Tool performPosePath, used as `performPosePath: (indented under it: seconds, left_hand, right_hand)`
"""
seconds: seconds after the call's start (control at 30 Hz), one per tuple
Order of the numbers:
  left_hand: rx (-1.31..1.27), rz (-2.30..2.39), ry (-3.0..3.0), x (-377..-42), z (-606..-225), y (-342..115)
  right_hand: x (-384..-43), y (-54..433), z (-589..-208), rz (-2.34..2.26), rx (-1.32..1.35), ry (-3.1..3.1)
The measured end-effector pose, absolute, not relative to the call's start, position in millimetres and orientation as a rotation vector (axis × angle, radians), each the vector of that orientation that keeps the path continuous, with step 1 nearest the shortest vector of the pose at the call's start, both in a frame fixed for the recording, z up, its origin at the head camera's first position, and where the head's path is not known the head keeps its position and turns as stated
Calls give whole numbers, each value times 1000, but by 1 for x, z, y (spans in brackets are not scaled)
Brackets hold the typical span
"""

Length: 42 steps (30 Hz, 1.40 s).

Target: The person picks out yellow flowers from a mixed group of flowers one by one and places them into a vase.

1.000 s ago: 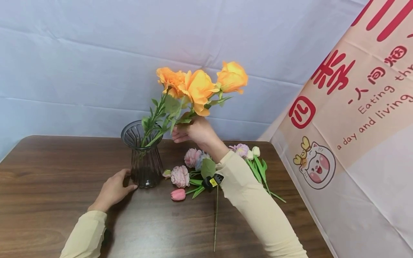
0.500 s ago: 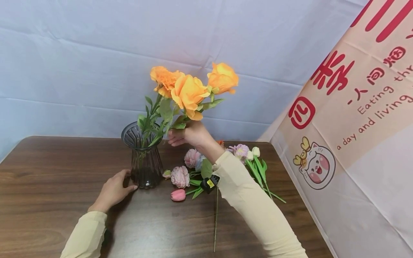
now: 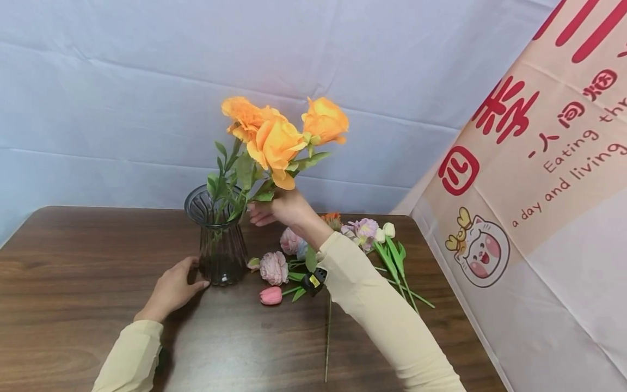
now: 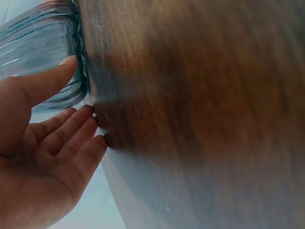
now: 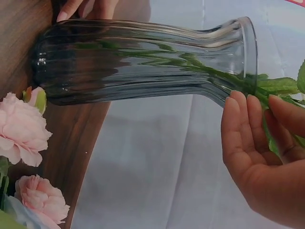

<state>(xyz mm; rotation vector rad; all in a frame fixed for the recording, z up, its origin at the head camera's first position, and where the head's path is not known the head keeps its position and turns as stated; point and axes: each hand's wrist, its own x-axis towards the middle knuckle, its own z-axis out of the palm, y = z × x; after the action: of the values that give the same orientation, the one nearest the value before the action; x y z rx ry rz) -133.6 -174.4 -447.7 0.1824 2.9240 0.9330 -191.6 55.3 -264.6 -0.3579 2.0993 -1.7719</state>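
Three orange blooms (image 3: 276,144) top green stems (image 5: 212,74) reaching into a ribbed glass vase (image 3: 222,258), which stands toward the far edge of the table (image 3: 93,305). At its rim the right hand (image 3: 284,210) pinches a stem between thumb and finger; the left hand (image 3: 172,288), fingers loosely extended, rests at its base. White tulips (image 3: 388,230) lie near the far right corner.

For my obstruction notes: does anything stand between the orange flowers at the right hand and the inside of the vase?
Nothing visible does. Green stems below the orange flowers run into the vase, and the right hand sits outside, beside the rim.
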Motion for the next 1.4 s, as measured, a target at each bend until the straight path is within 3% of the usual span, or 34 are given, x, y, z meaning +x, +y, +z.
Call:
performPosePath:
  seconds: [1.4]
  left_hand:
    - [199, 953, 2935, -133, -449, -175]
  right_hand:
    - [-191, 70, -271, -1789, -315, 2110]
